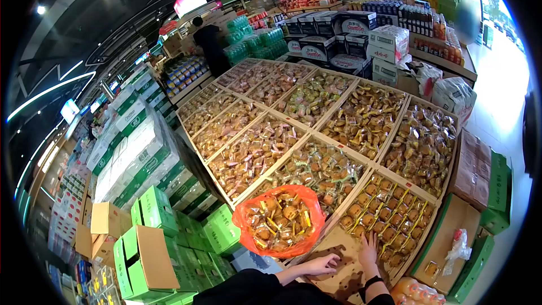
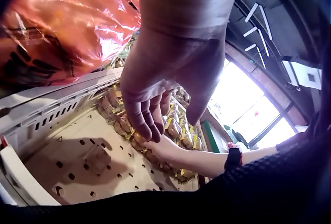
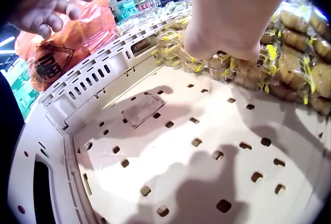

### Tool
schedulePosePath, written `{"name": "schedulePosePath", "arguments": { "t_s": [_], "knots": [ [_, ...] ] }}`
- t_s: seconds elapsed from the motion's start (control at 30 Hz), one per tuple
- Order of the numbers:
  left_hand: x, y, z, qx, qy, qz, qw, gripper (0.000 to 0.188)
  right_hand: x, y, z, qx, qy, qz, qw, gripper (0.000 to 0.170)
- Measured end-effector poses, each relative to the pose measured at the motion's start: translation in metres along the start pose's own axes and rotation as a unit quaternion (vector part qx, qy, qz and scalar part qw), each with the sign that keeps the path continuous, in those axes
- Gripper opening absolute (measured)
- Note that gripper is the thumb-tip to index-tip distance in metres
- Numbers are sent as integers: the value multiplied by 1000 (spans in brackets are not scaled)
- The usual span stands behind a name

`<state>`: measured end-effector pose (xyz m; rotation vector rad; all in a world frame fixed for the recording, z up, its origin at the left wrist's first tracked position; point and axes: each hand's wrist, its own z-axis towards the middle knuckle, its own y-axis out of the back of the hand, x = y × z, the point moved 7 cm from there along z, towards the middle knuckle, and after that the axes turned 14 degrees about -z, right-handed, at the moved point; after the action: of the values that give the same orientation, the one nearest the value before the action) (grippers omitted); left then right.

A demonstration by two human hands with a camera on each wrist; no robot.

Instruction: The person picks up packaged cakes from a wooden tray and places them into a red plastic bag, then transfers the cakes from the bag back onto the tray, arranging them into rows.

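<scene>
My right hand (image 1: 368,253) reaches to the front edge of the rows of small wrapped cakes (image 1: 387,213), fingers extended over the packs. In the right wrist view, its fingertips are hidden behind the hand. The left hand (image 1: 322,264) hovers over the bare part of the pale plastic crate (image 1: 345,243), fingers loosely bent around nothing. To its left stands a red-orange plastic bag (image 1: 243,230), open at the top and full of wrapped cakes (image 1: 280,219). The cakes in the crate have clear wrappers with yellow strips.
A small flat card-like piece (image 3: 143,110) lies on the crate's perforated floor. Wood-edged bins of wrapped snacks (image 1: 254,152) spread out ahead. Green cartons (image 1: 220,229) stand at the left, and an open cardboard box (image 1: 446,237) at the right. A person (image 1: 210,45) stands beyond the bins.
</scene>
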<state>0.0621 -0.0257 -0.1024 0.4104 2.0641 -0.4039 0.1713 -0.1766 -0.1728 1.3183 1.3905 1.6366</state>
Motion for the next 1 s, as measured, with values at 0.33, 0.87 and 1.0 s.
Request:
{"name": "schedulePosePath", "arguments": {
  "t_s": [0.33,0.87,1.0],
  "knots": [
    [-88,45,-62,-72,-178,200,961,34,39,-20,-16,-10,51,-3,999,33],
    [-114,218,-156,-508,-85,464,721,54,58,-25,-115,490,0,275,827,47],
    [-108,232,-146,-522,-105,521,667,54,48,-20,-115,480,7,264,836,50]
  ]
}}
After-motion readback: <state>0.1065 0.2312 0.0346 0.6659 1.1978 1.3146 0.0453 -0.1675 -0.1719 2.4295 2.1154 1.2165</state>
